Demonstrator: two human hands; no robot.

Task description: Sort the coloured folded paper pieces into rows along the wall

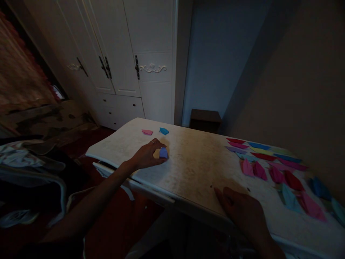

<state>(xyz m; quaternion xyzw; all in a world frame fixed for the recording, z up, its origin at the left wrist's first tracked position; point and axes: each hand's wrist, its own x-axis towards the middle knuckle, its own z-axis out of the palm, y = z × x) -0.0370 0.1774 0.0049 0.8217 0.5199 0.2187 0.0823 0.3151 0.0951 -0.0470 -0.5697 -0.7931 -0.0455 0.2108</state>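
My left hand (148,155) is over the middle of the pale table. Its thumb and fingers pinch a small purple-blue folded paper piece (163,153). Beyond it, a pink folded paper piece (147,132) and a blue folded paper piece (164,131) lie near the far edge. By the front edge, my right hand (242,208) rests with loosely curled fingers, the thumb apart from them; nothing shows in it. To its right spread several folded paper pieces in pink, red, blue, yellow and teal, among them a magenta one (259,171).
The table (194,169) has a partly pulled-out drawer (134,183) at its front left. A white wardrobe (156,93) and a small dark brown cabinet (205,116) stand behind. A wall borders the right side. A metal-framed chair (60,183) is at left.
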